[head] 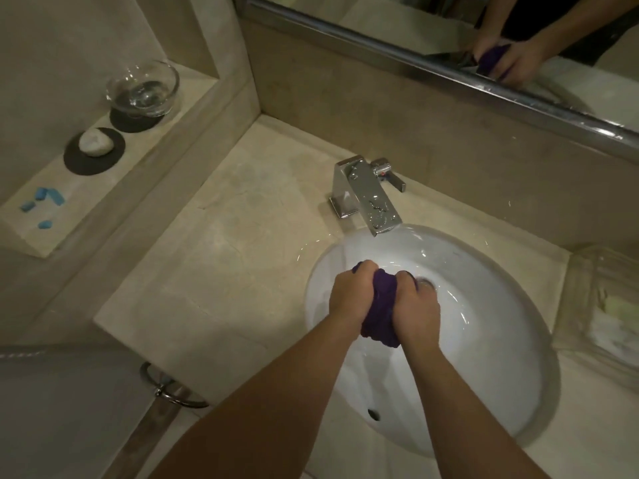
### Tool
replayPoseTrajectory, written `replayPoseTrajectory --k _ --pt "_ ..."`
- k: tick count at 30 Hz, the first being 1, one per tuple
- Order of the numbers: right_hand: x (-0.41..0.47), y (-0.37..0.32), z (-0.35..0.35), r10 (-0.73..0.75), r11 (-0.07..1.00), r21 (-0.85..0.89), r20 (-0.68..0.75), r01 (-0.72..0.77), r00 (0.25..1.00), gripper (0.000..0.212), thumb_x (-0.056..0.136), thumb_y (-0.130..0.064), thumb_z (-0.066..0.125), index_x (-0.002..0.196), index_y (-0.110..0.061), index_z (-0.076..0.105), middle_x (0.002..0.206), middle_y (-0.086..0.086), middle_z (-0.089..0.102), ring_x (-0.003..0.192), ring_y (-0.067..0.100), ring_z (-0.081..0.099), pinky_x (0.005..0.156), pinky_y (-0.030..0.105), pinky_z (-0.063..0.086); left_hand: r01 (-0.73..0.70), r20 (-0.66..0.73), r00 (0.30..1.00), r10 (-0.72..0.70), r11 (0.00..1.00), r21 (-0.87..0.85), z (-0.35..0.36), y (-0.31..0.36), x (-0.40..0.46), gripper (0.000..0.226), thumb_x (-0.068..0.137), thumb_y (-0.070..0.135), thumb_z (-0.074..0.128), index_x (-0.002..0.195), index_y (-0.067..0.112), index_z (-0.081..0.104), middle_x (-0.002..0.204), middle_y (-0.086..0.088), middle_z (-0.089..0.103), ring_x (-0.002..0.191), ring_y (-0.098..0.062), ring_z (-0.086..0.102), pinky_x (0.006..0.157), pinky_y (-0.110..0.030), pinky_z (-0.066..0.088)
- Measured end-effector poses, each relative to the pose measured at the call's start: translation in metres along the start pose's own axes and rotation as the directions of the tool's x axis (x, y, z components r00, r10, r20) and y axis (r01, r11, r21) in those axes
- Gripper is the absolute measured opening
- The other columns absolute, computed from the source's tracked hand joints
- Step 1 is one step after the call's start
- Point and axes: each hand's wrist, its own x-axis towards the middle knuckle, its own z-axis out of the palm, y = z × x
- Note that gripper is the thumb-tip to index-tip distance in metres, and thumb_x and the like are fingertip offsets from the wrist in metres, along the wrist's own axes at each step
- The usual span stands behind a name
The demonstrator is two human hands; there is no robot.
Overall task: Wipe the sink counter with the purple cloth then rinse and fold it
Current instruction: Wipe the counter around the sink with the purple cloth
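The purple cloth (379, 312) is bunched into a tight wad over the white oval sink (484, 357). My left hand (352, 295) grips its left side and my right hand (415, 305) grips its right side, fingers curled round it. Both hands hover above the basin, in front of the chrome faucet (371, 198). No water stream shows from the spout. The beige stone counter (224, 254) spreads to the left of the sink.
A raised ledge at left carries a glass bowl (143, 88), a white stone on a dark mat (95, 143) and small blue pieces (43, 202). A glass tray (601, 305) stands right of the sink. A mirror (484, 39) runs behind. A towel ring (166, 388) hangs below the counter edge.
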Motion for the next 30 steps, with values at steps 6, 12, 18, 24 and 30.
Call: replayPoseTrajectory --k 6,12,18,24,30 --pt "-0.007 -0.011 0.0 -0.101 0.989 0.121 0.12 0.086 0.988 0.04 0.099 -0.041 0.039 0.084 -0.032 0.075 0.083 -0.012 0.074 0.083 0.019 0.068 0.078 0.04 0.056 -0.373 0.024 0.927 0.374 0.914 0.159 -0.065 0.028 0.005 0.031 0.097 0.044 0.056 0.084 0.021 0.072 0.086 -0.01 0.075 0.076 -0.023 0.073 0.074 -0.036 0.055" --pt "-0.012 -0.048 0.009 -0.158 0.894 0.418 -0.041 0.161 0.987 0.033 0.105 -0.035 0.04 0.091 -0.025 0.069 0.107 0.013 0.07 0.099 0.03 0.07 0.071 0.044 0.062 -0.331 -0.21 0.94 0.268 0.863 -0.382 -0.185 0.106 0.034 0.021 0.105 0.027 0.05 0.099 0.012 0.063 0.082 -0.003 0.073 0.071 -0.015 0.072 0.052 -0.031 0.06" --pt "-0.035 -0.073 0.029 -0.387 0.81 0.292 -0.385 0.509 0.838 0.024 0.107 -0.028 0.043 0.106 -0.027 0.067 0.09 -0.016 0.068 0.094 0.011 0.068 0.085 0.032 0.06 -0.425 -0.063 0.872 0.485 0.687 -0.59 -0.241 0.192 0.064 0.019 0.099 0.003 0.045 0.096 0.008 0.063 0.098 -0.013 0.072 0.092 -0.026 0.071 0.081 -0.046 0.061" --pt "-0.024 -0.064 0.096 -0.699 0.607 -0.443 0.099 0.66 0.709 0.032 0.09 -0.018 0.067 0.122 -0.02 0.067 0.121 -0.002 0.059 0.112 0.014 0.054 0.092 0.025 0.045 -0.596 0.089 0.79 0.606 0.728 0.337 -0.226 0.192 0.096 0.033 0.08 -0.008 0.051 0.098 0.014 0.067 0.098 -0.006 0.066 0.089 -0.021 0.062 0.064 -0.018 0.049" --pt "0.004 -0.051 0.139 -0.511 0.49 -0.7 0.251 0.519 0.822 0.064 0.093 -0.05 0.057 0.152 -0.031 0.037 0.15 0.008 0.041 0.132 0.032 0.041 0.099 0.043 0.046 -0.613 0.49 0.674 0.553 0.049 0.788 -0.218 0.16 0.147 0.063 0.082 0.046 0.059 0.143 0.034 0.05 0.146 -0.007 0.049 0.137 -0.03 0.041 0.111 -0.046 0.037"
